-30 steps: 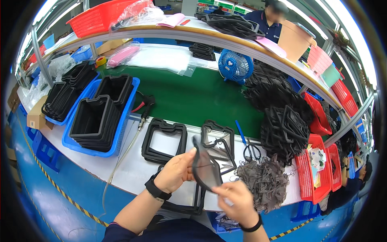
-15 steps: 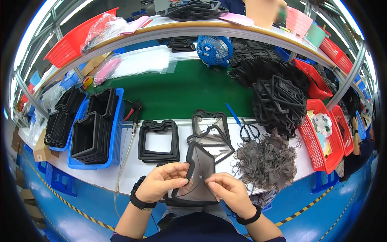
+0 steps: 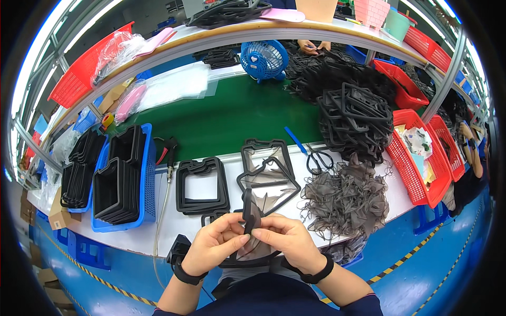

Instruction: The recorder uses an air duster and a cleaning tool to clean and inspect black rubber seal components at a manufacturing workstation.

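Note:
Between my two hands is a black frame with grey mesh (image 3: pixel 258 251), tilted over the table's near edge. My left hand (image 3: pixel 215 246) pinches the frame's rim. My right hand (image 3: pixel 289 241) is closed on the same piece, thumb and fingers pressed at the mesh along that rim. My fingers hide part of it. Just beyond lie more mesh-covered black frames (image 3: pixel 270 179), overlapping each other. Left of them is a stack of black frames (image 3: pixel 202 187) without mesh in the opening. To the right lies a heap of grey mesh scraps (image 3: pixel 345 203).
Scissors (image 3: pixel 318 160) and a blue-handled tool (image 3: pixel 295 140) lie beyond the scraps. Blue baskets (image 3: pixel 151 176) of black frames stand left, near an air hose (image 3: pixel 164 210). Red baskets (image 3: pixel 420 158) and a frame pile (image 3: pixel 354 124) stand right. A co-worker's hands (image 3: pixel 314 47) show behind the blue fan (image 3: pixel 263 60).
My right hand has moved up and left from the mesh to the frame's rim, beside my left fingers. The view has shifted a little. A co-worker's hands now show beyond the fan.

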`<control>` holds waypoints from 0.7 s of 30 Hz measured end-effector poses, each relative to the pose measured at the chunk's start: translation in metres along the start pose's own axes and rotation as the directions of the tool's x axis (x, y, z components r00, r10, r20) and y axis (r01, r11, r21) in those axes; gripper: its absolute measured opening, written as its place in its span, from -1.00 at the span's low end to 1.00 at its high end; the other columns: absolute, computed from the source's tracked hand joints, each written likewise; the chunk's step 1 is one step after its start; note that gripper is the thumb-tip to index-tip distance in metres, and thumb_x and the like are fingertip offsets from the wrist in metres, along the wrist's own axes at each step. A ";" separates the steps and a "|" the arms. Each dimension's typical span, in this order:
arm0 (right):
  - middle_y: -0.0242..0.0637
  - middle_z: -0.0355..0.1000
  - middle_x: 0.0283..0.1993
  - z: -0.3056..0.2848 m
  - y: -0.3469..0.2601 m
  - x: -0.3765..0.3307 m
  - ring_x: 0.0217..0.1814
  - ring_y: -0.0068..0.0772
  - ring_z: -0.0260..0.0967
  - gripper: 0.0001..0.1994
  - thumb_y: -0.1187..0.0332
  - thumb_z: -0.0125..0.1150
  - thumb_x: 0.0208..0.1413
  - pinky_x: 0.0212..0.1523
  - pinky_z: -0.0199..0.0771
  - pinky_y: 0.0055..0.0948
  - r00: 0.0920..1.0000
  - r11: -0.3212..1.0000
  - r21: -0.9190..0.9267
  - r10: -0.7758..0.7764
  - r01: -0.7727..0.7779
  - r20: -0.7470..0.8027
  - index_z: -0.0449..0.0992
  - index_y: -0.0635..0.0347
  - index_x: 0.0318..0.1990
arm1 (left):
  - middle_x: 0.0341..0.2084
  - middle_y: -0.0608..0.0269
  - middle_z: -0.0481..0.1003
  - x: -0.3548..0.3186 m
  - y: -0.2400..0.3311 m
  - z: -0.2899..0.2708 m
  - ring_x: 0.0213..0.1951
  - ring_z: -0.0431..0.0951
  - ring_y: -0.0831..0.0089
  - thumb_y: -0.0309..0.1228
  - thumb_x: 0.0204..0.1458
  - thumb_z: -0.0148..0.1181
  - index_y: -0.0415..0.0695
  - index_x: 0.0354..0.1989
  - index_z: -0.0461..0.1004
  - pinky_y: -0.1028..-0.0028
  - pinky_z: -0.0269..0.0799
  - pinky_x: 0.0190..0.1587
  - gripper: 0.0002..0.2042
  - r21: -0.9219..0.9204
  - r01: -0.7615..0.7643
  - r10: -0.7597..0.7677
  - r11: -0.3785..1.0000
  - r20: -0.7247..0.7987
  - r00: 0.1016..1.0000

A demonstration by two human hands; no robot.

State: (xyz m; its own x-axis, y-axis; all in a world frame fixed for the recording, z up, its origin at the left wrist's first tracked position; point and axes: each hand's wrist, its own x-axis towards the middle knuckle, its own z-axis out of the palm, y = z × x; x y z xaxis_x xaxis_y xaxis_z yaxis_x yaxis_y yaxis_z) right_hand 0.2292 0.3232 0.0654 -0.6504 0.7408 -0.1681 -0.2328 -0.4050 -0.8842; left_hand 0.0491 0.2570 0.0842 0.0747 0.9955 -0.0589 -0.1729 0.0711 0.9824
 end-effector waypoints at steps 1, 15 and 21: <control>-0.46 0.42 -0.36 0.002 -0.007 -0.001 -0.39 -0.76 0.29 -0.77 0.34 0.22 0.11 -0.39 0.26 -0.74 0.999 0.999 -0.022 0.030 -0.030 -0.016 0.52 0.33 -0.16 | -0.35 0.31 0.45 0.000 0.002 0.001 -0.32 0.47 0.68 -0.58 0.11 0.08 -0.27 0.10 0.28 0.67 0.36 -0.27 -0.64 0.003 0.006 -0.006 1.000 -0.003 1.000; -0.55 0.36 -0.50 -0.002 -0.009 -0.002 -0.53 -0.81 0.15 -0.77 0.27 0.24 0.11 -0.58 0.09 -0.75 0.997 0.990 -0.122 0.063 -0.068 -0.043 0.54 0.28 -0.23 | -0.32 0.23 0.46 0.001 0.003 0.008 -0.30 0.46 0.64 -0.62 0.08 0.08 -0.28 0.07 0.26 0.66 0.37 -0.24 -0.65 0.035 0.003 -0.002 0.999 -0.053 0.999; -0.57 0.27 -0.52 -0.001 -0.005 -0.001 -0.50 -0.77 0.12 -0.79 0.31 0.24 0.09 -0.53 0.11 -0.68 0.994 0.979 -0.198 -0.066 0.047 -0.092 0.55 0.32 -0.27 | -0.42 0.30 0.49 0.002 -0.003 0.011 -0.38 0.52 0.66 -0.57 0.10 0.09 -0.28 0.05 0.25 0.69 0.34 -0.39 -0.67 0.234 -0.060 0.081 0.970 -0.081 0.993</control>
State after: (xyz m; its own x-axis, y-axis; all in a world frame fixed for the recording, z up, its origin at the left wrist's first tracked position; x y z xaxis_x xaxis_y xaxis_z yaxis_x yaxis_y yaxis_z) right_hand 0.2318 0.3248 0.0692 -0.5642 0.8121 -0.1489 -0.1152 -0.2560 -0.9598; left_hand 0.0606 0.2584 0.0830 -0.0193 0.9998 0.0067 0.0572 -0.0056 0.9983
